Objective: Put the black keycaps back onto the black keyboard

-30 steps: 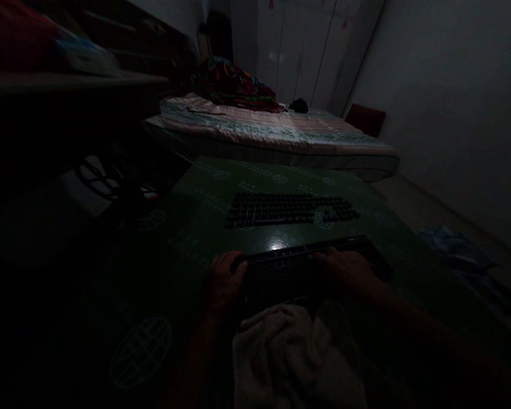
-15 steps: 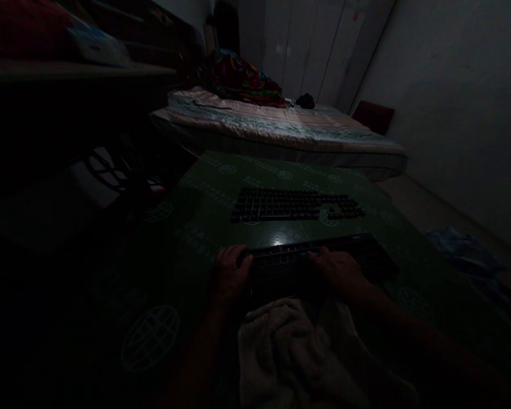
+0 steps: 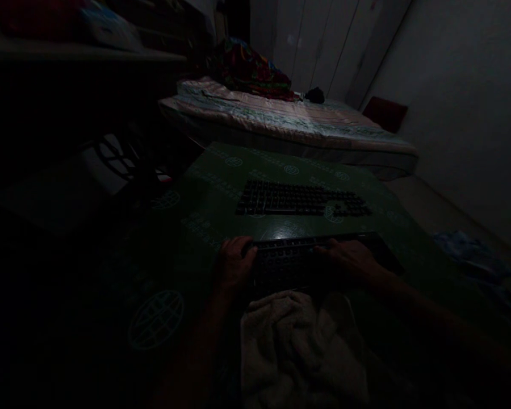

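The room is very dark. A black keyboard base (image 3: pixel 298 258) lies tilted on a green printed mat (image 3: pixel 204 204) in front of me. My left hand (image 3: pixel 234 264) grips its left end, fingers curled round the edge. My right hand (image 3: pixel 349 261) rests on its upper right part, fingers bent over the far edge. Farther off on the mat lie rows of loose black keycaps (image 3: pixel 300 199) laid out like a keyboard. A pale crumpled towel (image 3: pixel 298 341) sits near me, just below the keyboard base.
A low mattress (image 3: pixel 289 122) with a striped sheet and a colourful bundle (image 3: pixel 251 71) lies beyond the mat. A dark red cushion (image 3: pixel 385 113) leans at the wall. Dark shelving (image 3: pixel 89 51) stands at left, blue cloth (image 3: pixel 464 250) on the floor at right.
The view has shifted slightly down and left. Both hands stay on the keyboard base; the right hand slid a little along its far edge.
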`<state>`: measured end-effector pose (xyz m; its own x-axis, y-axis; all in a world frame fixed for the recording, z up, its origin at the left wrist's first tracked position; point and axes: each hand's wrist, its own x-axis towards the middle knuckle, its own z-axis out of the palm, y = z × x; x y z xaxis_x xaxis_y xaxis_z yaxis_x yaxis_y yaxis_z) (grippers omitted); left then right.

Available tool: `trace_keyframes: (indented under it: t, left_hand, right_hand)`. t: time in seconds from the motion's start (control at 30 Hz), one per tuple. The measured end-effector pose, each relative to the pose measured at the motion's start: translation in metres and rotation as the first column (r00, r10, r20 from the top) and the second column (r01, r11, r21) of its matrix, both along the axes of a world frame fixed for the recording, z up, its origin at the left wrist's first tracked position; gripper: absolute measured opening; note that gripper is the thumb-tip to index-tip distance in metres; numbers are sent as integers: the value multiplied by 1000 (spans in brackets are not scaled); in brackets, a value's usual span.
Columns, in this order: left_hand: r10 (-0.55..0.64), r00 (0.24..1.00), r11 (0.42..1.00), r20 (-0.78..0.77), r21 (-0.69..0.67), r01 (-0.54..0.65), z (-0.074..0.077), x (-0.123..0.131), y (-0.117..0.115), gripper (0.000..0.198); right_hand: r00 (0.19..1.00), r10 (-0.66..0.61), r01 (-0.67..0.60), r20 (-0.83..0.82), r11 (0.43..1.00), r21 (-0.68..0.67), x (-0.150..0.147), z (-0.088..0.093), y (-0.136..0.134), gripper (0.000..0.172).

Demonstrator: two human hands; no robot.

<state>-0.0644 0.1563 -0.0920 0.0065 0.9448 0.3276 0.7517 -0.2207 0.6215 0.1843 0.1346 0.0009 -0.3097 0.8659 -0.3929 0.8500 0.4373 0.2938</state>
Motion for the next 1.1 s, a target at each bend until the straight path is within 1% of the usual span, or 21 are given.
trace_keyframes:
  t: [0.1, 0.17, 0.27, 0.37, 0.47, 0.57, 0.73, 0.83, 0.93, 1.03, 1.1]
  left_hand:
    - [1, 1000, 1000, -6, 3, -1, 0, 0, 0, 23]
    - [4, 1000, 1000, -5, 1, -4, 1, 1, 0, 23]
    - [3, 1000, 1000, -1, -1, -3, 2, 1, -1, 23]
    - [1, 1000, 1000, -1, 2, -1, 3, 1, -1, 22]
    - [4, 1000, 1000, -2, -5, -4, 2, 1, 0, 23]
    - [4, 1000, 1000, -8, -10, -4, 1, 1, 0, 23]
    - [-3, 1000, 1000, -8, 12, 3, 1, 1, -1, 23]
    - [2, 1000, 1000, -10, 18, -2, 1, 1, 0, 22]
    - [10, 1000, 1000, -16, 20, -10, 2, 2, 1, 22]
    - [7, 999, 1000, -32, 31, -6, 1, 1, 1, 22]
    - [7, 999, 999, -42, 37, -5, 1, 0, 1, 23]
  right_hand:
    - [999, 26, -26, 34, 1000, 11, 14, 3, 6, 38]
    - [998, 34, -35, 46, 999, 11, 17, 3, 7, 40]
    - [997, 76, -77, 21, 997, 23, 7, 1, 4, 42]
    - [991, 131, -129, -26, 991, 46, -8, -3, 3, 40]
    - [985, 170, -168, -27, 984, 59, -9, -8, 6, 39]
    - [985, 173, -173, 4, 984, 48, 8, -11, 11, 40]
    - [990, 127, -130, 60, 990, 48, 48, -8, 13, 43]
    - [994, 69, -73, 84, 996, 45, 57, -8, 10, 44]
    - [997, 68, -70, 31, 996, 52, 45, -10, 6, 44]
    - [993, 114, -112, -12, 991, 79, 25, -13, 6, 44]
    - [989, 145, -143, -15, 987, 75, 18, -14, 8, 44]
